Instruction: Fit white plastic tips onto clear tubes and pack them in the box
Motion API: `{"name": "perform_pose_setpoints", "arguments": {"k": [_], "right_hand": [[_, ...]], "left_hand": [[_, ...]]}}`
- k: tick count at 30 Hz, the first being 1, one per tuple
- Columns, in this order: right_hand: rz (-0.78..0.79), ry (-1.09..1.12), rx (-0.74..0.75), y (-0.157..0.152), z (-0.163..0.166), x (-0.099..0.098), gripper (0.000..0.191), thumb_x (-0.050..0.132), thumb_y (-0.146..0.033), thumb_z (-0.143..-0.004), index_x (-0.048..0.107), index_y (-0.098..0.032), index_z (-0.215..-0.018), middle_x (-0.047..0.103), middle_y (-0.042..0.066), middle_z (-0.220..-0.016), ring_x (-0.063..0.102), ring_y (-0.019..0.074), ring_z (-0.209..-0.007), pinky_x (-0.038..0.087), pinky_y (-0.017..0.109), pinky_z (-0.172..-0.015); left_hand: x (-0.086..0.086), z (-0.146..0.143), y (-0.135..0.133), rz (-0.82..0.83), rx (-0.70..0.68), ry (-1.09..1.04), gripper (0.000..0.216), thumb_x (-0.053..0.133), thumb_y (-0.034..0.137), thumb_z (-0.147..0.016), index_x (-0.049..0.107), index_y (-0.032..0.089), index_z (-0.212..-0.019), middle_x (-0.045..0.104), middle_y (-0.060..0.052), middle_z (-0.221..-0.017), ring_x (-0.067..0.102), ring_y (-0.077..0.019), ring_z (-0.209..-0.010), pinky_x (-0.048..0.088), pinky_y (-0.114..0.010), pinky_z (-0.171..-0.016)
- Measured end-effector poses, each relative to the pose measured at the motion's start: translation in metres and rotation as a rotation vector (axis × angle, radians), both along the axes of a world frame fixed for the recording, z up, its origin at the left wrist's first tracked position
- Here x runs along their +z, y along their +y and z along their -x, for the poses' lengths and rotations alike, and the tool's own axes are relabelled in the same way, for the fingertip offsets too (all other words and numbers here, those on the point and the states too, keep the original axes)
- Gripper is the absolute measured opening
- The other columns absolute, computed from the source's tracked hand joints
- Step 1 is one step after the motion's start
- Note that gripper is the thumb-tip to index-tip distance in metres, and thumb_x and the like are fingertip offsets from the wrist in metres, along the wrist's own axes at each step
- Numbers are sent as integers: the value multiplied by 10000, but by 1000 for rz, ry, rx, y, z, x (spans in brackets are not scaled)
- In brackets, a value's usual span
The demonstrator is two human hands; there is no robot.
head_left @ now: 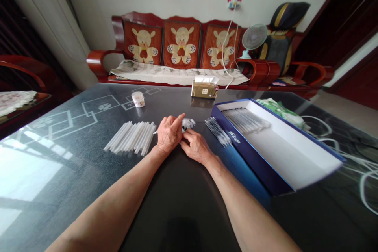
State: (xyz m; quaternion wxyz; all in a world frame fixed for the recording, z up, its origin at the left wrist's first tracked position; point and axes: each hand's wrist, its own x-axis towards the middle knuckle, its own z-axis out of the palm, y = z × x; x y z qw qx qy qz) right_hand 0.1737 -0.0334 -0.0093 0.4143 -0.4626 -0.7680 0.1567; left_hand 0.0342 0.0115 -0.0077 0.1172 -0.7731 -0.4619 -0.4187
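My left hand is closed, its index finger pointing to the right, around what seems to be a white pen barrel; only a pale tip shows left of the hand. My right hand meets it from the right, thumb and fingers pinched together on something mostly hidden. Just beyond the fingers lies a small heap of clear and white pen caps. To the left, a row of translucent white pen barrels is spread on the table. Thin dark pen refills lie to the right, beside the box.
A blue box with white inside stands on the right, holding a row of assembled-looking pens. A small white tub and a tissue box stand farther back. White cables and a green-white bag lie beyond the blue box.
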Motion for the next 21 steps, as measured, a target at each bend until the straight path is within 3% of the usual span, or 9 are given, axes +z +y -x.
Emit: {"name": "perform_pose_setpoints", "arguments": {"k": [5, 8, 13, 21], "right_hand": [[212, 679, -172, 15, -12, -5, 226, 625, -354, -799, 687, -229, -978, 697, 11, -851, 628, 157, -753, 499, 264, -667], [324, 896, -179, 20, -17, -7, 319, 675, -414, -749, 685, -213, -997, 694, 4, -823, 635, 138, -728, 490, 224, -581], [406, 1062, -127, 20, -16, -4, 312, 756, -389, -661, 680, -194, -893, 712, 8, -826, 664, 128, -714, 504, 217, -585], [406, 1030, -104, 18, -14, -3, 285, 771, -347, -655, 702, -199, -888, 723, -1, -813, 682, 136, -732, 518, 224, -608]], "left_hand": [[1, -2, -1, 32, -49, 69, 362, 359, 276, -976, 607, 170, -1219, 616, -64, -823, 524, -192, -785, 419, -298, -763], [2, -4, -3, 47, -99, 105, 341, 361, 280, -978, 630, 180, -1161, 613, -62, -812, 527, -188, -777, 424, -292, -749], [1, -6, -5, 62, -133, 129, 322, 368, 270, -973, 626, 196, -1152, 612, -57, -812, 524, -192, -772, 433, -297, -742], [0, -7, -5, 111, -163, 172, 320, 369, 272, -968, 623, 200, -1149, 607, -61, -817, 538, -195, -792, 444, -308, -764]]}}
